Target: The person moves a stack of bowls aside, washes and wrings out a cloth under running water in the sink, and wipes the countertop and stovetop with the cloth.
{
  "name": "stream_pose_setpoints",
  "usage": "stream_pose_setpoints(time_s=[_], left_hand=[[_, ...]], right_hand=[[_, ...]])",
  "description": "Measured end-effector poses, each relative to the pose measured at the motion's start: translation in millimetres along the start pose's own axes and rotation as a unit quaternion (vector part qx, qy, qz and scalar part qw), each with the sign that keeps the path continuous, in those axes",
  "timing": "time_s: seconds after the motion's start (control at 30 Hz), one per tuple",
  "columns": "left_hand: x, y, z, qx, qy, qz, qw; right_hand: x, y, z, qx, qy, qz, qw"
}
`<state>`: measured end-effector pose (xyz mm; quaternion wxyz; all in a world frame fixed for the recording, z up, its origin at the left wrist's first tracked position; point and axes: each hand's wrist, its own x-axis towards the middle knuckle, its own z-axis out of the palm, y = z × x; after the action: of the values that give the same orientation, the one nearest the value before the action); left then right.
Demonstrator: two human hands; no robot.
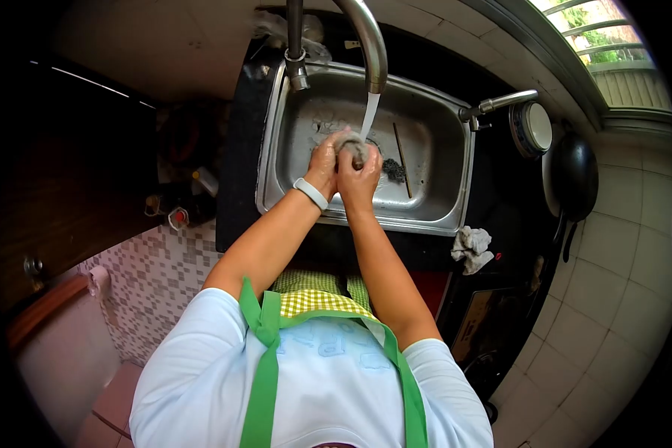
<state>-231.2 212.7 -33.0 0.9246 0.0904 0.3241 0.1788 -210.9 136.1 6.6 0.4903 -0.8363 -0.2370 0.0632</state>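
Note:
Over the steel sink [287, 160], my left hand [323, 163] and my right hand [361, 178] are closed together around a wet, greyish cloth [353, 145]. Water [369, 112] runs from the curved tap [375, 60] down onto the cloth and fingers. Part of the cloth is hidden inside my grip. Right of my hands, a dark scouring pad [393, 170] lies on the sink bottom. A thin brown stick [402, 153], perhaps a chopstick, lies beside the pad.
Another spout [296, 71] hangs over the sink's back left. A crumpled cloth [472, 249] lies on the dark counter at the front right corner. Stacked bowls [532, 128] and a black pan [575, 178] stand against the right wall. Bottles [178, 217] are at the left.

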Motion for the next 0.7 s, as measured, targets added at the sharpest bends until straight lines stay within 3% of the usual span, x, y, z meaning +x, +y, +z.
stream_pose_setpoints(time_s=[0.03, 0.1, 0.13, 0.2, 0.23, 0.27, 0.3, 0.33, 0.4, 0.43, 0.47, 0.5, 0.53, 0.6, 0.67, 0.7], left_hand=[[-13.2, -4.0, 16.2, -0.015, 0.078, 0.0, 0.997], [-16.9, -8.2, 12.6, -0.008, 0.067, -0.02, 0.998], [-17.0, -8.9, 12.1, -0.003, 0.051, -0.037, 0.998], [-31.0, 4.5, 25.3, 0.015, 0.06, -0.057, 0.996], [-39.3, 15.2, 30.4, -0.025, 0.051, -0.075, 0.996], [-43.5, 24.5, 30.5, -0.063, 0.043, -0.092, 0.993], [-40.2, 29.9, 25.5, -0.061, 0.033, -0.094, 0.993], [-33.9, 32.0, 17.5, -0.062, 0.036, -0.09, 0.993], [-22.9, 29.8, 2.6, -0.021, 0.011, -0.075, 0.997], [-31.2, 31.9, 3.8, -0.01, -0.018, -0.083, 0.996], [-22.0, 25.7, -7.3, -0.1, -0.053, -0.152, 0.982], [-39.2, 21.4, 12.3, -0.051, 0.001, -0.077, 0.996], [-57.4, 17.8, 32.0, -0.001, 0.055, 0.0, 0.998], [-40.4, 11.5, 18.6, 0.029, 0.034, -0.005, 0.999], [-29.8, 9.5, 16.2, 0.057, 0.012, -0.008, 0.998], [-28.0, 9.4, 17.6, 0.086, 0.075, -0.009, 0.993]], right_hand=[[11.7, 3.7, 8.2, 0.005, 0.059, 0.097, 0.994], [44.4, 18.6, 3.6, 0.024, 0.058, 0.191, 0.98], [55.4, 38.7, 8.3, 0.025, 0.063, 0.194, 0.979], [64.3, 100.8, 23.3, 0.119, -0.025, 0.202, 0.972], [69.2, 101.0, 13.8, -0.004, -0.125, 0.053, 0.991], [66.4, 98.8, 13.1, -0.001, -0.126, 0.052, 0.991], [57.9, 63.1, 0.5, 0.268, -0.151, 0.201, 0.93], [47.2, 31.9, -10.7, 0.508, -0.164, 0.333, 0.777], [18.8, -1.1, -11.6, 0.395, -0.206, 0.239, 0.863], [2.7, -0.8, -0.2, 0.211, -0.139, 0.05, 0.966], [-9.2, -0.1, 13.7, 0.006, -0.059, -0.144, 0.988], [-15.4, -5.2, 23.6, -0.02, -0.026, -0.066, 0.997], [-11.8, -5.9, 21.7, -0.022, -0.024, -0.065, 0.997], [-0.1, -6.6, 23.1, 0.02, 0.024, 0.021, 0.999], [16.3, 5.5, 22.0, 0.053, 0.013, 0.019, 0.998], [24.5, 4.8, 18.8, 0.106, 0.011, 0.052, 0.993]])
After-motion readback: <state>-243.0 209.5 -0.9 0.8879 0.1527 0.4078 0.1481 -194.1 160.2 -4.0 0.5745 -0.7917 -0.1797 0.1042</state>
